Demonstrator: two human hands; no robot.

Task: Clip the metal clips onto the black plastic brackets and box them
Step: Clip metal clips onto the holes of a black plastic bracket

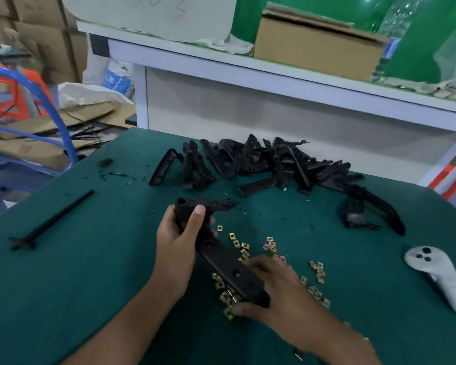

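Observation:
My left hand (178, 241) grips a long black plastic bracket (223, 256) near its bent upper end and holds it slanted over the green table (90, 272). Its lower end reaches my right hand (274, 288), which lies palm down over scattered brass-coloured metal clips (244, 252). The right hand is blurred; its thumb touches the clips beside the bracket's lower end, and what its fingers hold is hidden. A heap of black brackets (261, 162) lies at the far side of the table.
A thin black plastic rod (53, 219) lies at the left. A white hand controller (442, 277) rests at the right, with a further black bracket (366, 209) behind it. A cardboard box (316, 46) stands on the white shelf behind. Boxes and a blue frame crowd the floor at the left.

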